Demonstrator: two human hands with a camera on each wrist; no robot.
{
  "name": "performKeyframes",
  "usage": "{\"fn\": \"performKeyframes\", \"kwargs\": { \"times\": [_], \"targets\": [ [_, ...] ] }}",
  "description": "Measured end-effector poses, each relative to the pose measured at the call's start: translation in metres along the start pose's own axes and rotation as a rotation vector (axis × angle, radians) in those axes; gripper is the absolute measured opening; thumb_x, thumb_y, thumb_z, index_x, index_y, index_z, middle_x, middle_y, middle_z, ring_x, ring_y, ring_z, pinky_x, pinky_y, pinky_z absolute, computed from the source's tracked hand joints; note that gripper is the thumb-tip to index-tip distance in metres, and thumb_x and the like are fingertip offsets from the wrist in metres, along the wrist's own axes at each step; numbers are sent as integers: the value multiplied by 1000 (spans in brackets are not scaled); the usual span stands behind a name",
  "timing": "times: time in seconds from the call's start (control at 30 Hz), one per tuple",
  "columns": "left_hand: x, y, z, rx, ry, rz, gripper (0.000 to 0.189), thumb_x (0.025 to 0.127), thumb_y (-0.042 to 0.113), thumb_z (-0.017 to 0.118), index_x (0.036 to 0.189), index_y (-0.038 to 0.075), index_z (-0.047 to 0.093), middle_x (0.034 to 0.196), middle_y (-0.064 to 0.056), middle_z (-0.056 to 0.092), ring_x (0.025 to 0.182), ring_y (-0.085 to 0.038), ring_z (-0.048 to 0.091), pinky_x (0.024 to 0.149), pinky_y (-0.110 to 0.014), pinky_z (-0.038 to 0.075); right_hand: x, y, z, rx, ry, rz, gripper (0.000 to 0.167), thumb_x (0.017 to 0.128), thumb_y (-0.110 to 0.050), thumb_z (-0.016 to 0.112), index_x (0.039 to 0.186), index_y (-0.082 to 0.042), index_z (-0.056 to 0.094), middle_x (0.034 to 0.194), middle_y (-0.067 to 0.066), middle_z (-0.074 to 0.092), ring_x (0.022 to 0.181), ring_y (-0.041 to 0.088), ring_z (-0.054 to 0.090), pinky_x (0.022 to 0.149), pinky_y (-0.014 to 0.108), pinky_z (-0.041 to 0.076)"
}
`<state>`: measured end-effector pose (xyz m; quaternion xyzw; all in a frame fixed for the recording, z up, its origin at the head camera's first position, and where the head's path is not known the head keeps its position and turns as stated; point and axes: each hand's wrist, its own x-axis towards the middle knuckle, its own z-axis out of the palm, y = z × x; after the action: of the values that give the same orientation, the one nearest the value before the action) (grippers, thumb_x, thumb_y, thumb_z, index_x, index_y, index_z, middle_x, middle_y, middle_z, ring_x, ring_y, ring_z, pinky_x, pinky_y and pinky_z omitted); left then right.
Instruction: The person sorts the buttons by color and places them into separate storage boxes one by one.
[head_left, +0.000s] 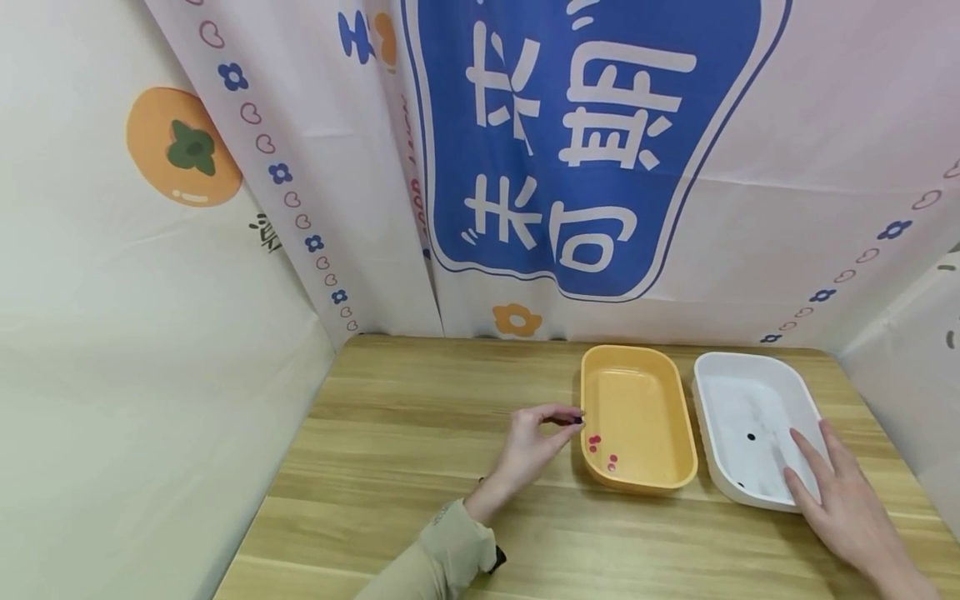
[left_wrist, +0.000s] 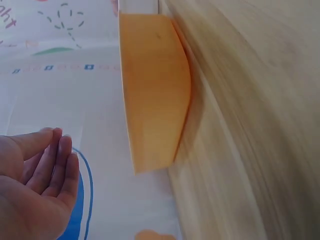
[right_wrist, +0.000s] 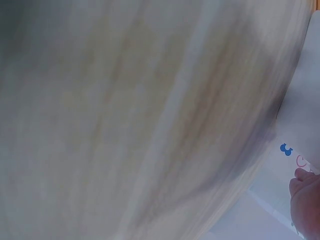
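My left hand [head_left: 530, 446] pinches a small black disc [head_left: 578, 420] between thumb and fingertips at the left rim of the yellow tub [head_left: 678, 433]. Inside that tub, near its front left corner, lie several small red discs [head_left: 613, 458]. In the left wrist view the thumb and fingertips meet beside the tub's outer wall [left_wrist: 152, 95], and the disc is hidden there. My right hand [head_left: 847, 508] rests on the front right rim of the white tub [head_left: 712, 450] with its fingers spread. A black disc [head_left: 751, 437] lies on the white tub's floor, another [head_left: 741, 485] by its front wall.
Both tubs stand side by side on a wood-grain table [head_left: 420, 417], towards its back right. Behind the table hangs a printed cloth [head_left: 360, 183] with a large blue panel. Pale cloth also walls off the left and right sides.
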<state>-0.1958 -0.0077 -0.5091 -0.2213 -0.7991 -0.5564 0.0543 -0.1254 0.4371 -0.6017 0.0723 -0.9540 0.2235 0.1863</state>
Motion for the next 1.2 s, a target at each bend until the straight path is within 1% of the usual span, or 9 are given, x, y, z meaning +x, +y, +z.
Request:
{"fn": "performKeyframes", "kwargs": {
  "times": [0.17,0.3,0.47,0.53,0.7,0.8,0.9,1.07,1.2],
  "targets": [
    [11,10,17,-46,-59,23,17,99,0,78,115,-3,81,107,-18,84,95,-33,80,83,-21,64,-1,0,1,2,9,-1,61,112,-18,53,168,-2,35,180,35,10,160,66,18,141,42,-10],
    [19,19,33,-43,-122,55,17,100,0,78,116,-3,81,109,-19,84,95,-25,81,82,-13,61,-1,1,1,2,15,-7,61,112,-18,53,168,-1,36,180,36,10,160,66,19,141,41,-10],
    [28,33,54,33,-197,95,16,102,5,77,116,2,82,112,-11,86,99,-4,78,85,-8,57,0,1,0,-1,10,-4,61,112,-18,53,168,-1,35,179,36,11,160,67,19,141,43,-10],
    [32,39,62,74,-223,126,15,102,7,77,117,4,83,111,-7,86,99,0,77,86,-6,56,0,1,0,-5,4,0,61,112,-19,53,168,-1,35,180,36,10,160,67,19,141,45,-9],
    [40,49,84,148,-295,184,17,104,11,76,119,7,83,110,-3,86,98,6,75,89,-3,52,-2,2,1,-7,-30,10,65,113,-22,52,172,-4,29,183,30,1,164,63,11,138,40,-15],
    [44,52,97,155,-335,174,18,104,12,77,120,8,83,110,-1,86,96,9,72,86,-1,51,-3,1,1,-5,-40,12,67,113,-22,52,173,-6,27,184,27,-2,165,63,9,137,40,-16],
    [48,54,111,130,-356,128,17,103,11,78,119,9,84,108,-1,87,90,13,68,82,-1,51,-1,1,0,-1,-36,12,66,113,-22,52,172,-5,28,184,28,-2,163,65,10,138,43,-15],
    [55,53,132,79,-367,38,16,101,10,79,116,7,84,104,-3,87,80,16,61,76,0,50,0,0,0,-13,-35,13,65,113,-22,52,171,-3,29,183,29,0,164,63,10,137,39,-16],
    [59,53,146,97,-369,16,15,101,9,79,115,6,85,102,-3,87,76,16,60,73,1,49,0,-2,-1,-21,-40,21,65,113,-22,51,171,-3,30,183,29,-1,164,64,10,137,42,-15]
  ]
}}
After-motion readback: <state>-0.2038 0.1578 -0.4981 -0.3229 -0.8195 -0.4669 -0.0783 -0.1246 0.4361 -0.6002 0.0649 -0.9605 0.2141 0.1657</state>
